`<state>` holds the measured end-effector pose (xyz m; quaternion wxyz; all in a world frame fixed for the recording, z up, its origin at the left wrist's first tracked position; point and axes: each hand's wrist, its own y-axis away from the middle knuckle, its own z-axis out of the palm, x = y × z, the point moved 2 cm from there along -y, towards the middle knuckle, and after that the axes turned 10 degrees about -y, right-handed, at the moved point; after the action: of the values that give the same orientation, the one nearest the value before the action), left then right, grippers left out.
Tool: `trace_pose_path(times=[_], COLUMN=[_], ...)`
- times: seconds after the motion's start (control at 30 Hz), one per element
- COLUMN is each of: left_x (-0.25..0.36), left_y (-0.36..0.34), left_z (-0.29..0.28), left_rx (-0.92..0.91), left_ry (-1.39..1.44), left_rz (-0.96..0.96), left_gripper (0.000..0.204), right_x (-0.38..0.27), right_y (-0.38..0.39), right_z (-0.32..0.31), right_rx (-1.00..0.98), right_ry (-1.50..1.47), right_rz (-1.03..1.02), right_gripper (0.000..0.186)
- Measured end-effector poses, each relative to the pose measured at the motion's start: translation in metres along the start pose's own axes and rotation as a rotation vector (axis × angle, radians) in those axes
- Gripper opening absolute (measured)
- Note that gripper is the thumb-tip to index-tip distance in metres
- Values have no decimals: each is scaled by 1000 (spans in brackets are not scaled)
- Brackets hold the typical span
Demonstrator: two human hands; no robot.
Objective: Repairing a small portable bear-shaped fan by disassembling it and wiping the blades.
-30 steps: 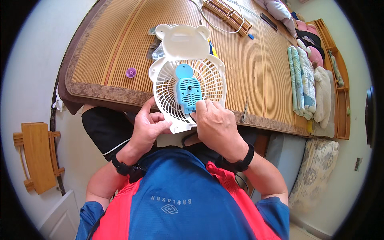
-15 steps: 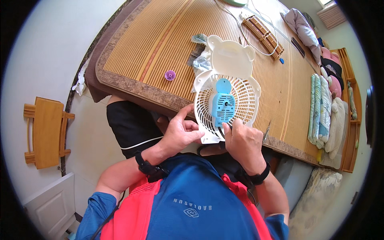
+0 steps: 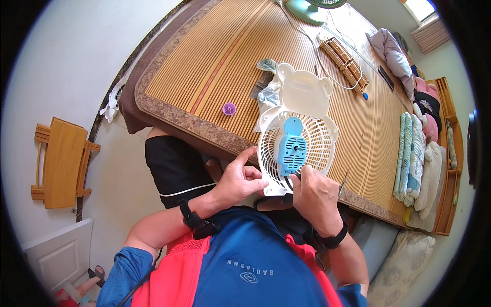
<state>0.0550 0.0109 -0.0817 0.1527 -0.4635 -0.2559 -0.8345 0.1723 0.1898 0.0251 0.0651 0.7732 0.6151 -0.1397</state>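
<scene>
Bamboo mat (image 3: pixel 215 66); hands (image 3: pixel 279 187) hiding fan grille (image 3: pixel 299 148) edge

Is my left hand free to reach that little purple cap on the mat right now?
Probably not right away: the left hand is busy steadying the white fan grille. The path to the purple cap over the bamboo mat looks unobstructed once it lets go.

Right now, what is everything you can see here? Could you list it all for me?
fan grille: one, white with a blue motor housing, held at the mat's near edge
fan cover: one, white, on the mat behind the grille
cap: one, purple, on the mat
woven mat: one, tan, covering the platform
stool: one, wooden, on the floor at left
folded bedding: a pile, pale, at right
left hand: grips the grille's lower left rim
right hand: at the grille's lower edge
</scene>
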Motion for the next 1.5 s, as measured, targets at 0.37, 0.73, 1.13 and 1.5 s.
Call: trace_pose_path(times=[0.37,0.73,1.13,1.5], left_x=[10,-3,-15,6], left_y=[-1,-4,-9,-7], left_z=[-4,-2,-3,-18], left_rx=[-21,-22,35,105], left_ry=[-72,-40,22,-121], left_rz=[-4,-5,56,96], left_gripper=[91,95,98,84], right_x=[0,1,-8,215], right_y=[2,3,3,39], right_z=[-6,1,-27,-11], right_rx=[-100,-12,114,467], right_ry=[38,31,-61,-578], right_rz=[135,149,134,659], right_gripper=[35,32,28,23])
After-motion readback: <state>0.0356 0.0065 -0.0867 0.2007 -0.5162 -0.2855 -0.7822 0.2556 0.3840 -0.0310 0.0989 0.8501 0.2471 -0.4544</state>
